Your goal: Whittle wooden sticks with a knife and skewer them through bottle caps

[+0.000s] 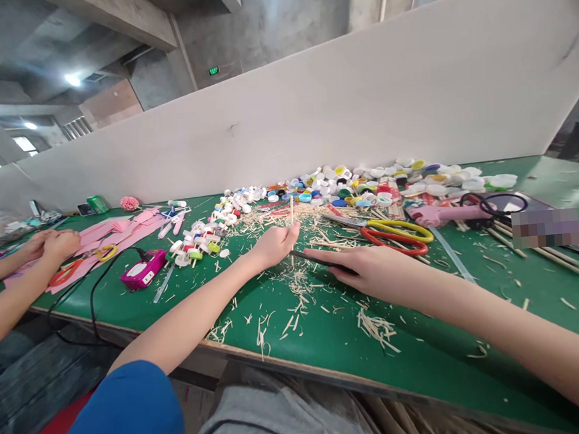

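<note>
So the left hand [274, 245] has a thin wooden stick [291, 207] pinched near mid-table, long axis pretty much upright. Right hand [377, 273] grips a dark blade [315, 259], tip pointing left and slightly far, right by the stick. Shavings [300, 288] everywhere, bottle caps [342, 186] piled far side.

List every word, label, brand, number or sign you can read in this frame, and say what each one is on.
No text can be read for certain.
Lit green sign on the far wall: characters too small and blurred.
Grey garment: blue-and-white lettering, cut off by the bottom edge.
Magenta socket block: no readable marking.
</note>
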Demonstrator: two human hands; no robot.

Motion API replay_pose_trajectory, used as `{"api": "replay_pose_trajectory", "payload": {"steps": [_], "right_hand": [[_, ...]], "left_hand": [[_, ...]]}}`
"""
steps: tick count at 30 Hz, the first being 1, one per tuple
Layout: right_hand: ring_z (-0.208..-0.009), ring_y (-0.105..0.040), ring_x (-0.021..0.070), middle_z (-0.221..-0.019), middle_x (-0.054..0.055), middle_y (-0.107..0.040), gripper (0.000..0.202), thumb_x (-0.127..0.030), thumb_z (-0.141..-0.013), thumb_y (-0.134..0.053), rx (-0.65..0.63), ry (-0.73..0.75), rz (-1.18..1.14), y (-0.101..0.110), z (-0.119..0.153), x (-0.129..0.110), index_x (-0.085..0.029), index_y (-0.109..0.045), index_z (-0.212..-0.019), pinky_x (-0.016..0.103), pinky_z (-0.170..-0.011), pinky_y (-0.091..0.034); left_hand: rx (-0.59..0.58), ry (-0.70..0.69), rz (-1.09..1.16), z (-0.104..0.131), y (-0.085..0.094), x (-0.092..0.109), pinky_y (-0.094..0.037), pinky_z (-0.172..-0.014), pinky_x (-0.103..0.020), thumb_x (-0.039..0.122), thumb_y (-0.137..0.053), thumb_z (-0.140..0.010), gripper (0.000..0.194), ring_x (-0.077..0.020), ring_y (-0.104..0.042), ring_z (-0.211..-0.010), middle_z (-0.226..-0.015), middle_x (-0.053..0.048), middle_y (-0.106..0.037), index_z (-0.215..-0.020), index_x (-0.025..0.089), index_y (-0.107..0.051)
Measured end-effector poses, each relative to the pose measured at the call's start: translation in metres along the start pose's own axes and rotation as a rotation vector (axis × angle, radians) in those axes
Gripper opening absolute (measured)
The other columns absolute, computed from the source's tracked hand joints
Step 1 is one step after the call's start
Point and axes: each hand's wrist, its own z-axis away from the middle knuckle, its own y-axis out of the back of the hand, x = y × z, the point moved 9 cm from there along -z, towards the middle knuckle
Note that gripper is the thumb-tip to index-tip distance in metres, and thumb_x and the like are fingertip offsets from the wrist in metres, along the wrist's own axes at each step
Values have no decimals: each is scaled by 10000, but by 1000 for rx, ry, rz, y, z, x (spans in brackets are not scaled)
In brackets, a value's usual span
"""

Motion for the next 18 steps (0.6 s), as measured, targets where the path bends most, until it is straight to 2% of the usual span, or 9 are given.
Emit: {"api": "replay_pose_trajectory", "payload": {"steps": [4,11,18], "right_hand": [[-539,-543,123,-838,29,-672,562,-244,-910,-357,22,28,69,-1,-1,-3,-395,-303,-1448,227,-437,-269],[-410,-432,91,-601,2,-553,543,-263,-922,-349,-57,10,-59,-4,0,-5,-323,-312,-1461,225,-423,-275],[-470,-473,107,-662,9,-574,546,-286,-914,-354,-187,-34,-143,-6,-2,-9,-357,-315,-1454,233,-465,-312]], "left_hand": [[-5,-10,-13,0,0,2,-298,-520,-279,582,-150,-930,565,-114,-373,-470,-469,20,-339,-556,204,-342],[-7,-19,-55,1,0,5,-318,-550,-280,540,-148,-941,540,-114,-370,-472,-476,22,-356,-561,204,-333],[-7,-31,-73,0,0,4,-321,-547,-283,543,-139,-943,549,-113,-377,-462,-463,25,-351,-562,202,-338]]}}
